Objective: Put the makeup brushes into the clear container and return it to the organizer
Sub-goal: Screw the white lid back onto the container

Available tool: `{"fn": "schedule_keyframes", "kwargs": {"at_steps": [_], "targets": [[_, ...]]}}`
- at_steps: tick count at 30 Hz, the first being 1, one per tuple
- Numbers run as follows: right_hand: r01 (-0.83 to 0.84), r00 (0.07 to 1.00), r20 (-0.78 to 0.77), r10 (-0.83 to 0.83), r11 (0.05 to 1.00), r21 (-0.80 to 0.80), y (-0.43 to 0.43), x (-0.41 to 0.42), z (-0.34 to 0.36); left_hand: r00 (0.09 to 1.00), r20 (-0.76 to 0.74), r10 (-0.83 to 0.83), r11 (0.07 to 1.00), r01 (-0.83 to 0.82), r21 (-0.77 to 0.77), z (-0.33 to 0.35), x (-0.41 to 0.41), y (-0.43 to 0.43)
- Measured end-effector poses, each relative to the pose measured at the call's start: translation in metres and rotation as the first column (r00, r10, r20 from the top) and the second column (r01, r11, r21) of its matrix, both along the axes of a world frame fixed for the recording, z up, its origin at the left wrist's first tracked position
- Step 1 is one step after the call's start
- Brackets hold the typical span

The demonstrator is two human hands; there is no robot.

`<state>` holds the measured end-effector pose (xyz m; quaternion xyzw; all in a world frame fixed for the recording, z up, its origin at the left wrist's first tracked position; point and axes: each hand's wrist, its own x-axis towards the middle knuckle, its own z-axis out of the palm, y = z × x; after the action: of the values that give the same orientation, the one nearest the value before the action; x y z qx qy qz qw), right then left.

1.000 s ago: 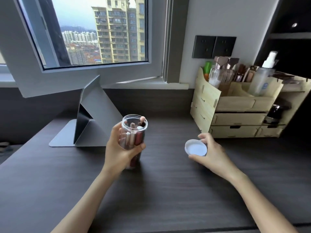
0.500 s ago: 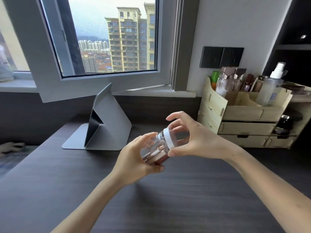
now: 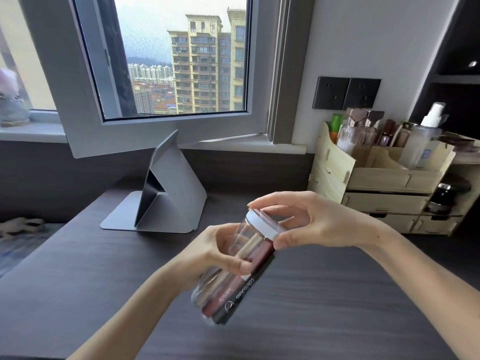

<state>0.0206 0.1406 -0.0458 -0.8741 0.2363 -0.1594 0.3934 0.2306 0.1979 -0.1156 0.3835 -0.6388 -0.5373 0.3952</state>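
The clear container [image 3: 233,284] is held tilted above the dark desk, its top pointing up and to the right. Makeup brushes [image 3: 235,291] with dark red and black handles lie inside it. My left hand [image 3: 218,252] grips the container around its middle. My right hand [image 3: 315,220] pinches the white lid [image 3: 261,224], which sits on the container's mouth. The wooden organizer [image 3: 363,178] stands at the back right against the wall.
The organizer holds several bottles, among them a spray bottle [image 3: 426,141], and has drawers below. A grey folded tablet stand [image 3: 168,193] sits at the back of the dark desk [image 3: 78,281]. An open window frame [image 3: 161,126] juts over the sill behind it.
One second ago the container stood upright on the desk and my right hand held the lid apart. The lid now sits on the container, which is lifted and tilted between both hands.
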Motion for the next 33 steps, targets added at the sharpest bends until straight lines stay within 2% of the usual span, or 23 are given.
{"fn": "schedule_keyframes", "kwargs": {"at_steps": [3,5,7,9,12,13,17,20,22,24,28,29,31,33], "targets": [[0.112,0.983,-0.119,-0.139,0.971,-0.21,0.007,0.007,0.0,0.996,0.047,0.077,0.996,-0.075,-0.046,-0.001,-0.005,0.002],[0.188,0.943,-0.185,-0.278,0.899,-0.396,0.013,0.014,-0.004,0.971,0.157,0.179,0.978,-0.157,-0.14,-0.004,-0.01,0.001],[0.203,0.904,-0.238,-0.356,0.846,-0.493,0.015,0.019,-0.007,0.926,0.255,0.279,0.951,-0.229,-0.207,-0.009,-0.014,-0.002],[0.183,0.877,-0.313,-0.365,0.855,-0.485,0.013,0.014,-0.003,0.902,0.296,0.313,0.94,-0.25,-0.233,-0.015,-0.014,-0.005],[0.126,0.913,-0.349,-0.212,0.959,-0.254,0.008,0.001,0.005,0.887,0.317,0.337,0.932,-0.265,-0.248,-0.017,-0.012,-0.006],[0.093,0.926,-0.338,-0.171,0.967,-0.236,0.007,0.0,0.003,0.885,0.324,0.335,0.931,-0.259,-0.258,-0.016,-0.011,-0.007],[0.16,0.9,-0.309,-0.307,0.893,-0.421,0.007,0.005,-0.008,0.894,0.315,0.319,0.933,-0.238,-0.269,-0.016,-0.012,-0.009],[0.17,0.901,-0.304,-0.311,0.895,-0.412,0.006,0.003,-0.009,0.887,0.308,0.345,0.918,-0.251,-0.308,-0.017,-0.012,-0.012],[0.199,0.929,-0.22,-0.298,0.902,-0.384,0.006,0.001,-0.012,0.89,0.286,0.355,0.906,-0.253,-0.338,-0.016,-0.015,-0.015],[0.273,0.936,-0.093,-0.339,0.867,-0.417,0.005,-0.001,-0.017,0.888,0.249,0.386,0.883,-0.277,-0.38,-0.014,-0.023,-0.019],[0.465,0.88,0.142,-0.453,0.763,-0.448,-0.002,-0.014,-0.008,0.892,0.093,0.443,0.82,-0.361,-0.443,-0.001,-0.061,-0.031],[0.513,0.858,0.204,-0.472,0.752,-0.415,-0.004,-0.02,-0.003,0.89,0.03,0.455,0.804,-0.397,-0.443,0.004,-0.073,-0.035],[0.573,0.802,0.345,-0.487,0.789,-0.219,-0.007,-0.034,0.003,0.877,-0.084,0.472,0.783,-0.461,-0.418,0.018,-0.094,-0.047],[0.605,0.705,0.48,-0.523,0.796,-0.021,-0.014,-0.053,0.002,0.892,-0.219,0.396,0.83,-0.449,-0.33,0.029,-0.11,-0.065]]}}
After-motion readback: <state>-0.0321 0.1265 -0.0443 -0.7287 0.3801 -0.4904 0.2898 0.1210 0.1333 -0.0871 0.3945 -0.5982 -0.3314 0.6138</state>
